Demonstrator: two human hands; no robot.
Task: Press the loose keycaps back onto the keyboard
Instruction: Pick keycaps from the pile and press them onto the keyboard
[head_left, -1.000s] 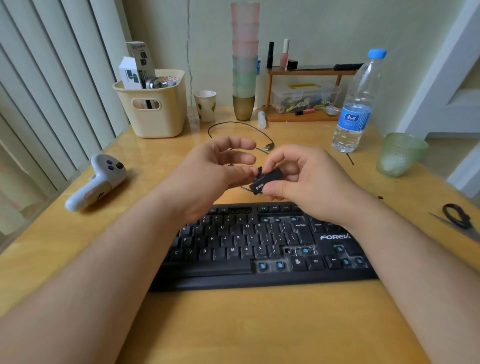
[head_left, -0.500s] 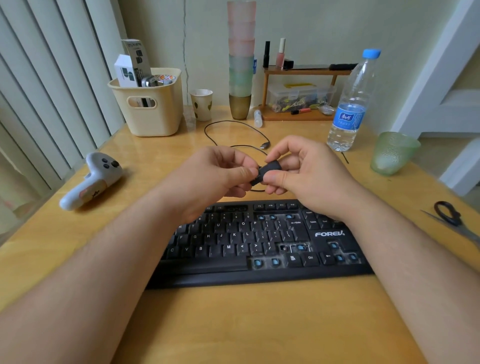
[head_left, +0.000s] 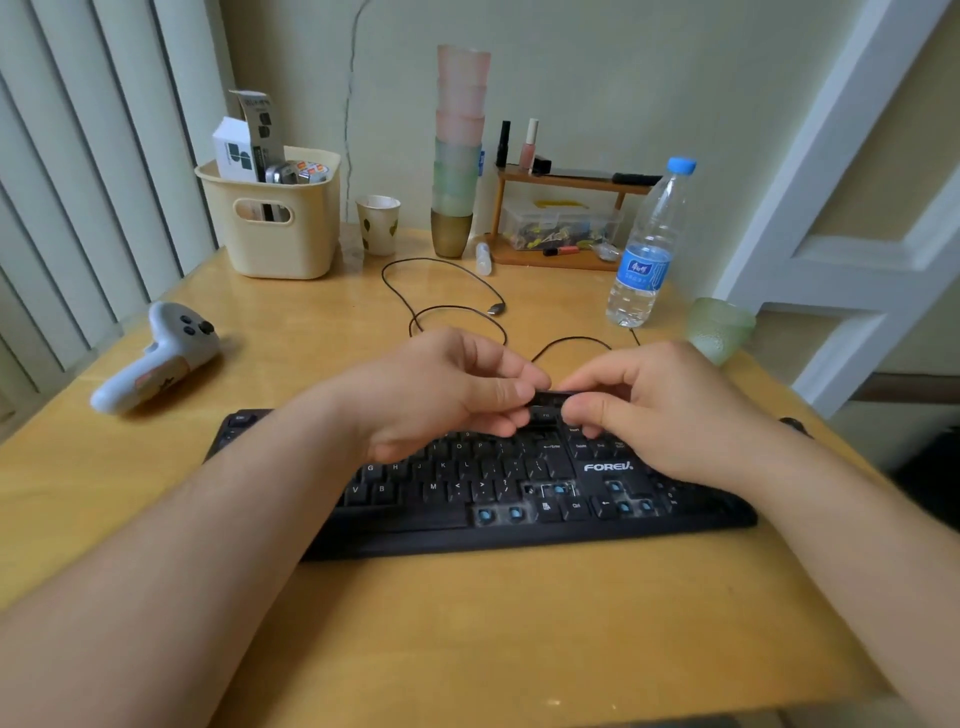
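Head view: both hands have come down from where they worked half a second ago, in the air beyond the keyboard's far edge, and now sit low over the far right part of the keyboard (head_left: 467, 499). The left hand (head_left: 441, 395) and right hand (head_left: 660, 410) meet end to end, each pinching one end of a long black keycap (head_left: 548, 399) between thumb and curled fingers, so the cap bridges the small gap between them. It lies level just above the top rows, roughly over the Enter and Backspace area (whether it already touches a socket I cannot tell; the fingers hide the underside). The descent suggests the turning and sorting of the cap is done and seating has begun; a downward press looks like the next need.

Plenty is left to do: bare blue switch stems (head_left: 498, 514) show along the near row right of the spacebar, another inside a white outline near the brand lettering, and more in the arrow cluster (head_left: 626, 501).

For room, the desk (head_left: 519, 623) near the person is bare wood, and the forearms rest over it. Far of the hands a thin black cable (head_left: 447, 291) loops close behind the keyboard. A water bottle (head_left: 649, 244) and a green glass (head_left: 719, 327) stand at the far right, the glass near the desk's right edge. A white controller (head_left: 161, 358) lies at the left, well apart from the keyboard.
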